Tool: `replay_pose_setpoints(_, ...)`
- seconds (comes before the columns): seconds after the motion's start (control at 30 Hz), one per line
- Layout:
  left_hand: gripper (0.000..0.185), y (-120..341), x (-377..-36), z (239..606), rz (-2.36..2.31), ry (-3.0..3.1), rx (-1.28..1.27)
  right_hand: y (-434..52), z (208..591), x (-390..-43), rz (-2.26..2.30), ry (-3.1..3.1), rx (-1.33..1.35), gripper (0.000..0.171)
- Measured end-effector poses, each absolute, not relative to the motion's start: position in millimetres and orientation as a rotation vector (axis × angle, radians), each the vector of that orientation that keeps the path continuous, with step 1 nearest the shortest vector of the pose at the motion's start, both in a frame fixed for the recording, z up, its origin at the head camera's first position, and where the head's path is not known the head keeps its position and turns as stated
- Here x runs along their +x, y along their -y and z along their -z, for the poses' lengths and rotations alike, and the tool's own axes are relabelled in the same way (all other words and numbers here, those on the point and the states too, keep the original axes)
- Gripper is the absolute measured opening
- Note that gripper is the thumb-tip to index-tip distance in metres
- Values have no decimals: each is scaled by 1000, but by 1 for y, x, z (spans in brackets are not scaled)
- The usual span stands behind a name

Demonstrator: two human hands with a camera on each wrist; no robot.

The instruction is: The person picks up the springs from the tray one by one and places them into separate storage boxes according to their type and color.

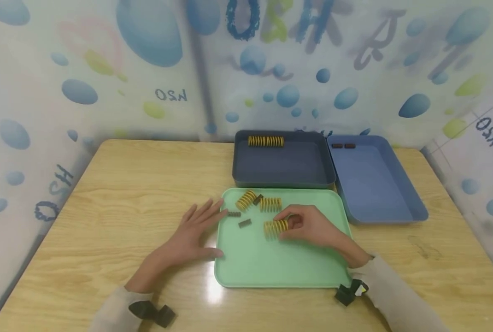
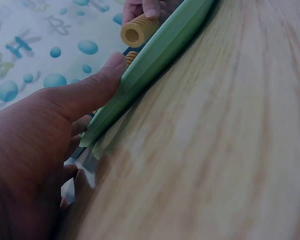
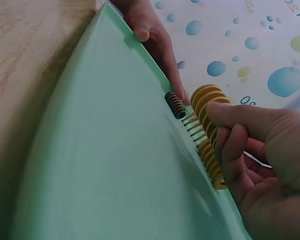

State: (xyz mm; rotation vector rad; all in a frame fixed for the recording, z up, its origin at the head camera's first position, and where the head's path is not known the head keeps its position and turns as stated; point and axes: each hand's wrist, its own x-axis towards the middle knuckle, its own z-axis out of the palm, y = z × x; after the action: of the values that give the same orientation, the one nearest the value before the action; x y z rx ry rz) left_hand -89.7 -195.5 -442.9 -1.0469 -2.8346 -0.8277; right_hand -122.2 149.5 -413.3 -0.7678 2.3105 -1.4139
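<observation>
Gripping a yellow spring [image 1: 276, 228] on the green tray [image 1: 246, 263], the right hand [image 1: 310, 226] is curling its fingers round the spring's right end in the head view, likely pinching it that way to get it off the flat tray floor. Left hand [image 1: 192, 233] is lying flat with fingers spread and holding nothing, palm on the wooden surface [image 1: 118, 193], fingertips and thumb against the tray's left rim, probably steadying the tray so it is not sliding. Two more yellow springs [image 1: 246, 199] [image 1: 270, 204] and three small dark springs [image 1: 244, 223] are lying loose on the tray just beyond the hands. Behind it, a dark tray [image 1: 284, 173] is holding one yellow spring [image 1: 265, 141] at its far wall, and a blue tray [image 1: 379, 193] beside it is holding two dark springs [image 1: 343, 145], so colours look kept apart.

Left wrist view: thumb [image 2: 97, 82] is pressing straight along the green rim [image 2: 155, 57], fingers relaxed underneath; a yellow spring [image 2: 139, 31] is showing end-on past the rim.

Right wrist view: right-hand fingers [image 3: 230, 150] are wrapping the yellow coil [image 3: 207, 130], thumb on top, coil touching the tray [image 3: 115, 165]. One dark spring [image 3: 175, 104] is lying just beyond it, near the left hand's fingers [image 3: 155, 37] at the rim.
</observation>
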Motion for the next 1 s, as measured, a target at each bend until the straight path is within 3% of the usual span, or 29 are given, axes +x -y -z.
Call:
replay_pose_setpoints(0.67,94,195,-89,442,827,2836,-1046,-138,346,-158,1448,-2317,-750,36)
replay_pose_setpoints(1.0,94,195,-88,439,834,2833,-1054,-132,345,-181,1425,-2332,-644,37)
